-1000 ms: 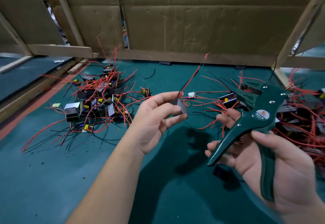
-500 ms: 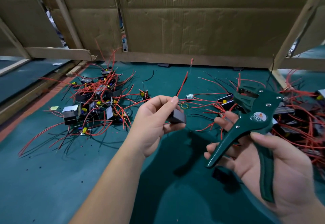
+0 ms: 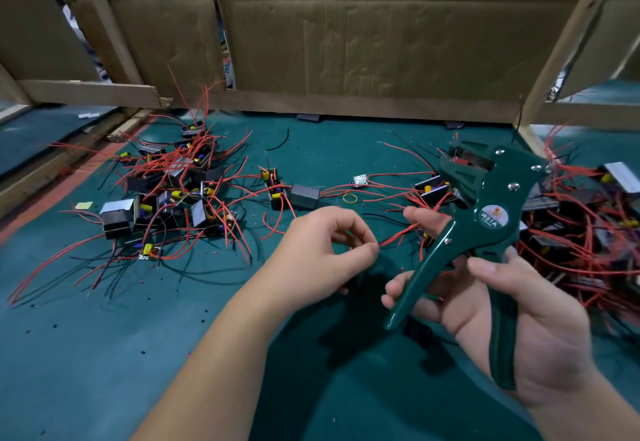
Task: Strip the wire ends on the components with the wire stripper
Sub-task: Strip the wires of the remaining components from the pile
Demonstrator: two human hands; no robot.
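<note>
The left hand's (image 3: 318,257) thumb and forefinger tips are pressed together, pinching the end of a thin red wire (image 3: 398,237), with the other fingers curled loosely behind them. The wire runs up and to the right from the pinch and passes behind the right hand (image 3: 519,319), so I can't tell which component it belongs to. The right hand grips a dark green wire stripper (image 3: 485,222). Its fingers wrap round the handle that slants down to the left, the thumb lies across the front, and the other handle runs down along the palm. The two handles stand spread apart, and the tool's head points up and to the left, near the pinched wire but not touching it. Both hands hover over a green mat (image 3: 104,336). On the mat to the left lies a tangled heap of components (image 3: 173,187) with red and black leads, and a denser heap (image 3: 588,232) sits on the right behind the stripper. Between the heaps rest a single dark block component (image 3: 304,195) and a yellow rubber band (image 3: 350,197). Cardboard sheets (image 3: 381,42) on a wooden frame (image 3: 90,89) close off the back.
</note>
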